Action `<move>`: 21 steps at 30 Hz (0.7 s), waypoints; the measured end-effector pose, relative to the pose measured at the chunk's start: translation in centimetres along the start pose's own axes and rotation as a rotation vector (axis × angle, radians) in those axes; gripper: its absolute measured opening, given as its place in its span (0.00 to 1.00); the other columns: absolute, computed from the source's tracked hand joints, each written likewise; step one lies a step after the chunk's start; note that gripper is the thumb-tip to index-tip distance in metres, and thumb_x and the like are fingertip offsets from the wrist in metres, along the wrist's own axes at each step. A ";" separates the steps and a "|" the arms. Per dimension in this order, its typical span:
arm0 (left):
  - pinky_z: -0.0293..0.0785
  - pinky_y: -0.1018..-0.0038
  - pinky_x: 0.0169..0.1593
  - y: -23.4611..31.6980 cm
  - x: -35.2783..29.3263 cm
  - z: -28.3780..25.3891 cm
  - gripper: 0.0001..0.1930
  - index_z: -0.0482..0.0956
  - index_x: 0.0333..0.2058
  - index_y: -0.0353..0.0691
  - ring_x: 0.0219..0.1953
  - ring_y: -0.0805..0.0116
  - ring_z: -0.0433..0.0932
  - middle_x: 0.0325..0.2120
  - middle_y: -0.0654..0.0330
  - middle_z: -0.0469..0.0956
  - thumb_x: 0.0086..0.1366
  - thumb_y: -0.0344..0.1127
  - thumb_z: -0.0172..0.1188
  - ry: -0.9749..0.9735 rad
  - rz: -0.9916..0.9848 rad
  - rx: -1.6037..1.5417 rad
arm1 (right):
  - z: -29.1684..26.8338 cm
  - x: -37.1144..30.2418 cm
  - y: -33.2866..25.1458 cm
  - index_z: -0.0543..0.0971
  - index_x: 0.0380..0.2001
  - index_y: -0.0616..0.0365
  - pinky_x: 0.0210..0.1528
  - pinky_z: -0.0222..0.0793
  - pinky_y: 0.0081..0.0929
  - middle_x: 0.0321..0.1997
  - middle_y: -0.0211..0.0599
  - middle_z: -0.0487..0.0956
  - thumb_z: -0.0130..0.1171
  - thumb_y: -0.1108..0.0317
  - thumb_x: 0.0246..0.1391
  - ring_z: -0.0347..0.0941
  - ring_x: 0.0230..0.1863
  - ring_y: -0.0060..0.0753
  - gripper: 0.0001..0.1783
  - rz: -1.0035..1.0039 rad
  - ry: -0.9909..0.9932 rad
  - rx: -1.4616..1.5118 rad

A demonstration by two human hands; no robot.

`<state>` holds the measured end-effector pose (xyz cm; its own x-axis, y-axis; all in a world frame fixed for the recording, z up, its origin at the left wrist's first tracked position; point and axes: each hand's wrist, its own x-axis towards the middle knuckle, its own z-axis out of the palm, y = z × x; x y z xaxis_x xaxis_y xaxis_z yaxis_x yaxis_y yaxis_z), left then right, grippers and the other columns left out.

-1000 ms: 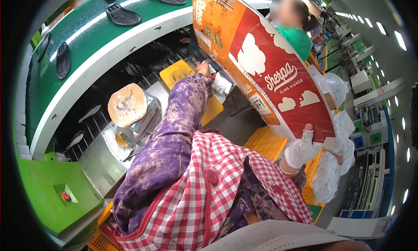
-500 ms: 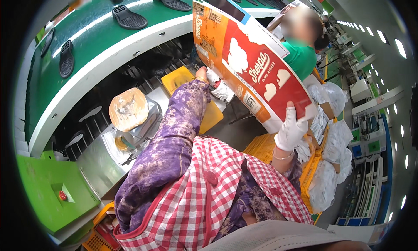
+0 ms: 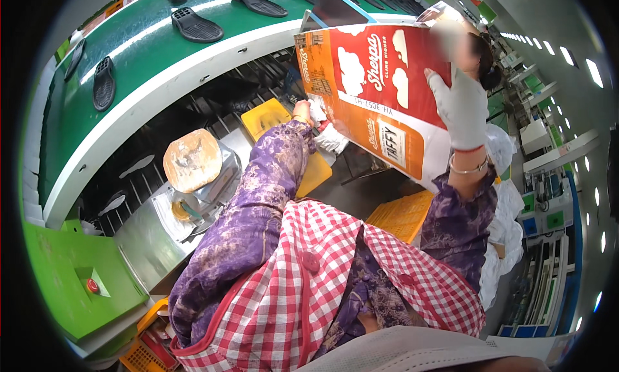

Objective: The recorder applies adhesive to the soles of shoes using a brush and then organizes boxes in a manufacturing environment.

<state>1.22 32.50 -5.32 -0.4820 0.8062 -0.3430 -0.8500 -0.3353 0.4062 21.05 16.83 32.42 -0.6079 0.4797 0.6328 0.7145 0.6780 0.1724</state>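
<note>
Printed board (image 3: 371, 91) near orange crate (image 3: 401, 216)

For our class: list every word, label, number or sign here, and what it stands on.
Wording is described, not copied:
Printed board's red panel: large white script, smaller capitals; readable.
White strip: dark letters and numerals; readable.
Orange panel: white script and a white label with bold dark capitals; its small print is unreadable.
Board's left end: pale script, small and slanted.
White paper at left: any print is too small to read.
</note>
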 end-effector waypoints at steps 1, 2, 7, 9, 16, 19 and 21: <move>0.74 0.53 0.33 -0.2 -0.3 0.1 0.10 0.72 0.34 0.38 0.29 0.50 0.78 0.29 0.53 0.77 0.61 0.32 0.41 0.004 0.060 0.011 | 0.0 0.7 0.0 0.77 0.35 0.58 0.33 0.70 0.38 0.26 0.45 0.78 0.55 0.55 0.53 0.76 0.30 0.46 0.17 -0.029 -0.014 -0.047; 0.74 0.53 0.33 -0.4 -0.5 0.1 0.10 0.72 0.35 0.38 0.29 0.50 0.77 0.30 0.53 0.77 0.61 0.31 0.40 0.011 0.117 0.022 | 0.0 1.5 0.0 0.77 0.35 0.58 0.33 0.70 0.38 0.25 0.45 0.78 0.56 0.55 0.52 0.76 0.29 0.46 0.17 -0.069 -0.025 -0.087; 0.71 0.62 0.46 -1.5 0.3 -0.6 0.15 0.66 0.50 0.40 0.42 0.62 0.73 0.41 0.55 0.73 0.64 0.29 0.49 0.060 0.122 0.018 | 0.8 6.1 -0.4 0.79 0.26 0.61 0.34 0.70 0.42 0.26 0.46 0.78 0.52 0.51 0.51 0.76 0.31 0.48 0.21 -0.272 -0.112 -0.184; 0.71 0.61 0.46 -2.0 1.0 -0.9 0.14 0.66 0.49 0.40 0.41 0.61 0.73 0.41 0.55 0.73 0.64 0.30 0.49 0.061 0.136 -0.017 | 0.8 8.2 -0.9 0.79 0.27 0.61 0.35 0.71 0.41 0.26 0.46 0.78 0.53 0.51 0.50 0.76 0.32 0.48 0.21 -0.320 -0.147 -0.201; 0.73 0.62 0.41 -3.2 1.8 -1.2 0.10 0.68 0.45 0.41 0.36 0.62 0.74 0.36 0.57 0.74 0.64 0.29 0.48 0.047 0.138 -0.074 | 1.7 13.2 -3.8 0.79 0.26 0.64 0.33 0.70 0.35 0.21 0.48 0.78 0.57 0.52 0.48 0.76 0.26 0.45 0.21 -0.257 -0.434 -0.237; 0.73 0.61 0.36 -3.0 2.1 -1.5 0.06 0.72 0.38 0.44 0.31 0.59 0.75 0.28 0.59 0.74 0.61 0.33 0.52 -0.093 0.006 -0.213 | 3.7 13.6 -4.2 0.80 0.26 0.64 0.34 0.71 0.34 0.24 0.49 0.79 0.59 0.51 0.47 0.77 0.27 0.45 0.22 -0.325 -0.367 -0.243; 0.72 0.60 0.36 -2.8 2.4 -1.4 0.06 0.73 0.36 0.45 0.31 0.58 0.74 0.26 0.59 0.74 0.60 0.35 0.53 -0.008 -0.102 -0.260 | 4.4 13.3 -3.9 0.80 0.29 0.63 0.34 0.71 0.34 0.26 0.49 0.79 0.59 0.52 0.46 0.77 0.28 0.45 0.21 -0.272 -0.384 -0.155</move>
<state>2.14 34.68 -8.46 -0.3903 0.8459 -0.3635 -0.9206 -0.3652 0.1386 8.65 23.04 36.89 -0.8425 0.4870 0.2305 0.5375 0.7306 0.4211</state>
